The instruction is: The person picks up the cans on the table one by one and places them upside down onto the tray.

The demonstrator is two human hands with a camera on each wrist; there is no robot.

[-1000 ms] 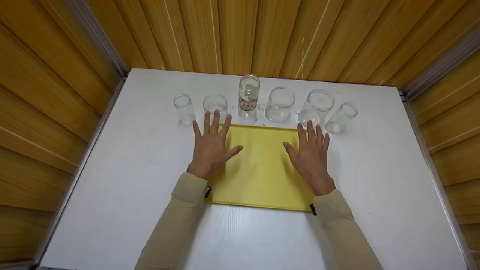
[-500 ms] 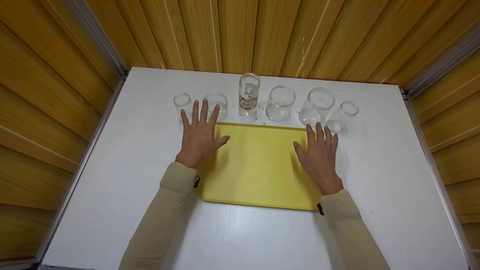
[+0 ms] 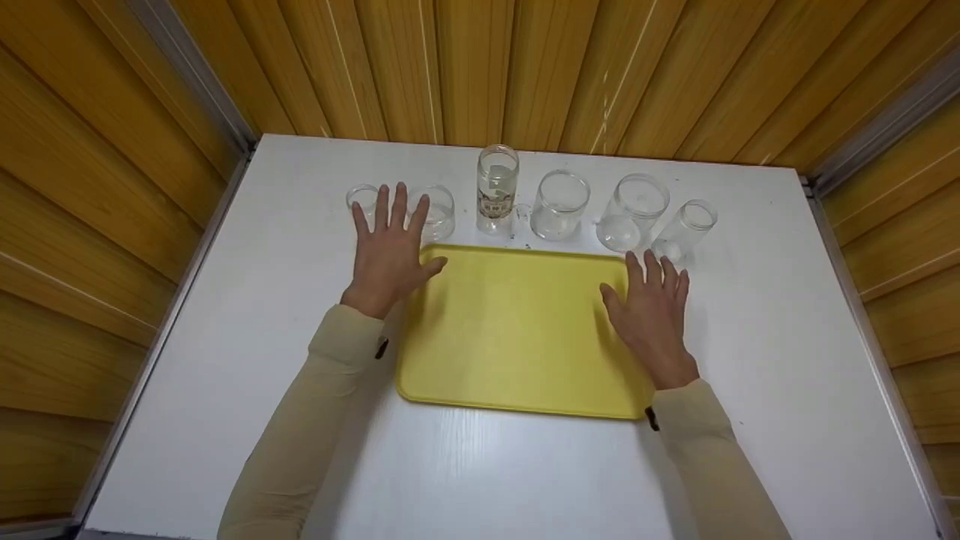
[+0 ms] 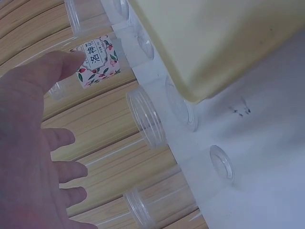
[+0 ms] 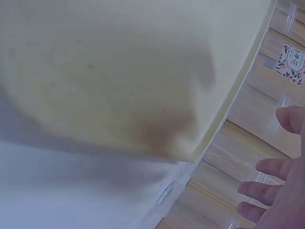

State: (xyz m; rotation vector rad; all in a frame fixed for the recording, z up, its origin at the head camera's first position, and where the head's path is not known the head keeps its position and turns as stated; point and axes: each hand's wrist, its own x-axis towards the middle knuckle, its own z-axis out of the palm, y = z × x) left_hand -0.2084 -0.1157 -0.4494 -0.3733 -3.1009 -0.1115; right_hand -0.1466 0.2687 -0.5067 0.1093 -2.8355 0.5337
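A yellow rectangular tray (image 3: 517, 330) lies on the white table. Over its left edge my left hand (image 3: 386, 266) hovers with fingers straight and spread, holding nothing. In the head view its fingertips overlap a narrow clear jar (image 3: 361, 195) and reach beside a short wide jar (image 3: 439, 217). My right hand (image 3: 652, 319) is held over the tray's right edge, fingers extended and apart, also without anything in it. Its fingertips are nearest a slim clear jar (image 3: 685, 231) and a large jar (image 3: 636, 210). Both wrist views show the palms bare.
Behind the tray, several lidless clear jars stand in a row, including a tall one with a printed flower label (image 4: 97, 62) and a rounded jar (image 3: 559, 210). Wood-patterned panels (image 3: 480, 75) border the table's back and sides. Dark specks (image 4: 243, 109) mark the tabletop.
My hands have spread apart: the left moved left and farther forward, the right moved to the right. More of the tray shows between them. The tray and jars stay in place.
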